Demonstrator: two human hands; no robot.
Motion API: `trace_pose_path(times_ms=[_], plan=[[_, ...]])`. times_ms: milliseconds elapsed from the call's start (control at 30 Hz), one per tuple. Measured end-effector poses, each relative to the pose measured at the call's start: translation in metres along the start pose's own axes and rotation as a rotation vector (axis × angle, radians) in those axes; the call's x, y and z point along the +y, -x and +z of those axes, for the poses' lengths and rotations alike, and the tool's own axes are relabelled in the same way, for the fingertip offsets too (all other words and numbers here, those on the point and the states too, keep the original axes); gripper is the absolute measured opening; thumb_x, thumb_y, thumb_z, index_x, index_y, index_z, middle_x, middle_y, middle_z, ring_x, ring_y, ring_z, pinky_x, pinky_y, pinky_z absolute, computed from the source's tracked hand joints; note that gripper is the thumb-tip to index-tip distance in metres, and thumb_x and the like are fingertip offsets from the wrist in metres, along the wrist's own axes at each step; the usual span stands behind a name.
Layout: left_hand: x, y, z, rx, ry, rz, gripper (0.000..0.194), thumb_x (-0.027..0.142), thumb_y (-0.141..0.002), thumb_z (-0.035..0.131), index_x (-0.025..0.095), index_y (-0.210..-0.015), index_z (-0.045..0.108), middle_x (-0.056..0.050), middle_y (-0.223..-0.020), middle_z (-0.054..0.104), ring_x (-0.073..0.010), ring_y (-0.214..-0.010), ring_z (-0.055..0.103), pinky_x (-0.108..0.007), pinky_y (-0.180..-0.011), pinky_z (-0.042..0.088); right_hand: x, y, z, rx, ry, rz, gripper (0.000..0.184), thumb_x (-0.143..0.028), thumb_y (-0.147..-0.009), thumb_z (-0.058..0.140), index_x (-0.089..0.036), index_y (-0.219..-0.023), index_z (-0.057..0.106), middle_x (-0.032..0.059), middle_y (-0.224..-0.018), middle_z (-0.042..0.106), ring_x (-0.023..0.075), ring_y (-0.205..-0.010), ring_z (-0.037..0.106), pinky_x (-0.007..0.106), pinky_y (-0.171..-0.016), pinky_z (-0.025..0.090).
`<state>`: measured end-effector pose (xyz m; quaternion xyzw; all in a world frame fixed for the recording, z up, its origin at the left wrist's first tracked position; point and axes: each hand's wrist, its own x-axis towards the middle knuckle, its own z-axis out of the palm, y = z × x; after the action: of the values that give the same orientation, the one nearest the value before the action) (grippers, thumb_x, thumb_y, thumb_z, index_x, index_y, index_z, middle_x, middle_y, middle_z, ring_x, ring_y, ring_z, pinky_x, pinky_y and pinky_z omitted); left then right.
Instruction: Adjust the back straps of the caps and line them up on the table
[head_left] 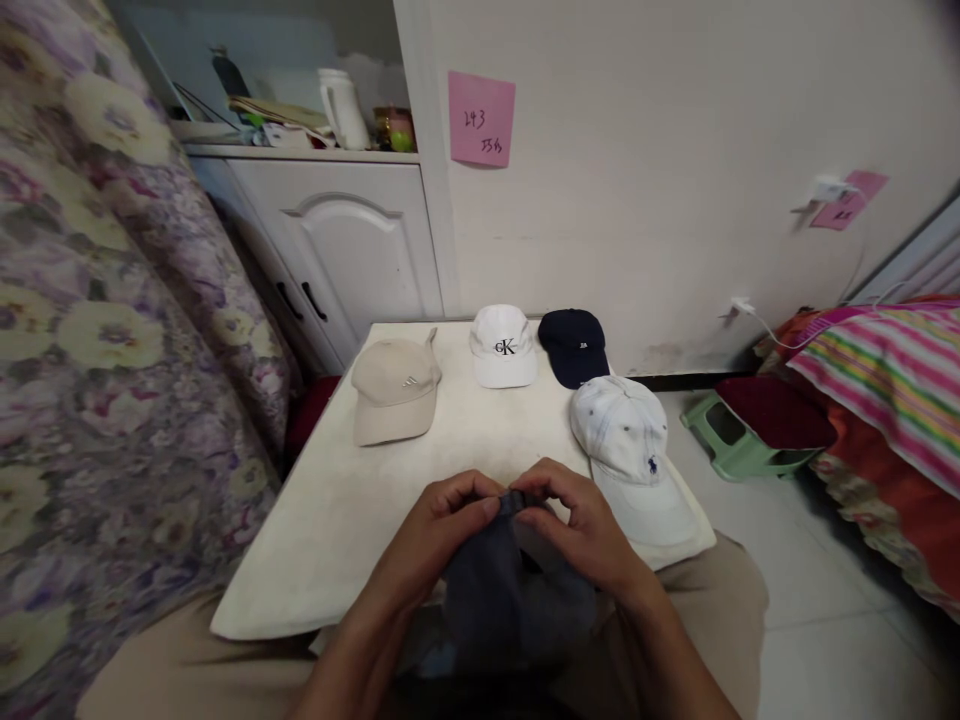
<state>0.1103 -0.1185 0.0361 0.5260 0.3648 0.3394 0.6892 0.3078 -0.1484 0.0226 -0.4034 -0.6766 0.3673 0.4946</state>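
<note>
A dark grey-blue cap [487, 585] hangs between my hands over my lap, at the near edge of the table. Its back strap is pinched on one side by the thumb and fingers of my left hand [454, 515]. On the other side of the strap, my right hand [574, 510] grips it the same way. The cap's lower part is in shadow. Just right of my right hand, a white cap with a small blue logo [626, 430] rests at the table's right edge.
On the cream-covered table [322, 530] lie a beige cap [394, 390], a white cap with black letters [502, 345] and a navy cap [574, 345]. A green stool [720, 435] stands to the right, by a bed [885, 390]. Floral curtain [120, 350] hangs at the left.
</note>
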Motion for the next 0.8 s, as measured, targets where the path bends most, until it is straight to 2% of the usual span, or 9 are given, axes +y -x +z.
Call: trace_pose_path(times_ms=[167, 333, 500, 800], plan=[[-0.001, -0.001, 0.005, -0.016, 0.052, 0.047, 0.019, 0.027, -0.081, 0.072, 0.015, -0.070, 0.063, -0.002, -0.083, 0.062, -0.0146, -0.075, 0.054, -0.025, -0.066, 0.038, 0.003, 0.000, 0.001, -0.013, -0.038, -0.085, 0.014, -0.019, -0.087, 0.067, -0.021, -0.100, 0.065, 0.0023, -0.092, 0.061, 0.0168, -0.085, 0.058, 0.029, -0.075, 0.045], [-0.003, -0.004, 0.009, 0.004, 0.078, 0.041, 0.016, 0.028, -0.081, 0.072, 0.014, -0.076, 0.065, -0.001, -0.078, 0.060, -0.0144, -0.071, 0.052, -0.025, -0.064, 0.037, 0.004, -0.001, 0.001, -0.017, 0.022, -0.136, 0.014, -0.019, -0.088, 0.066, -0.021, -0.102, 0.065, 0.0035, -0.093, 0.061, 0.0178, -0.087, 0.059, 0.030, -0.076, 0.046], [-0.001, -0.002, 0.007, 0.036, 0.073, -0.016, 0.020, 0.031, -0.079, 0.074, 0.014, -0.079, 0.065, 0.000, -0.073, 0.059, -0.0127, -0.066, 0.051, -0.024, -0.061, 0.036, 0.006, 0.000, 0.003, 0.013, 0.033, -0.155, 0.016, -0.017, -0.089, 0.064, -0.021, -0.105, 0.063, 0.0036, -0.093, 0.060, 0.0182, -0.087, 0.058, 0.031, -0.076, 0.046], [-0.004, -0.004, 0.009, 0.042, 0.033, 0.034, 0.021, 0.028, -0.077, 0.073, 0.015, -0.070, 0.058, 0.002, -0.068, 0.054, -0.0106, -0.062, 0.045, -0.022, -0.057, 0.032, 0.011, 0.001, 0.005, 0.010, 0.021, -0.171, 0.017, -0.019, -0.089, 0.064, -0.023, -0.105, 0.063, 0.0036, -0.095, 0.060, 0.0185, -0.089, 0.058, 0.031, -0.077, 0.047]])
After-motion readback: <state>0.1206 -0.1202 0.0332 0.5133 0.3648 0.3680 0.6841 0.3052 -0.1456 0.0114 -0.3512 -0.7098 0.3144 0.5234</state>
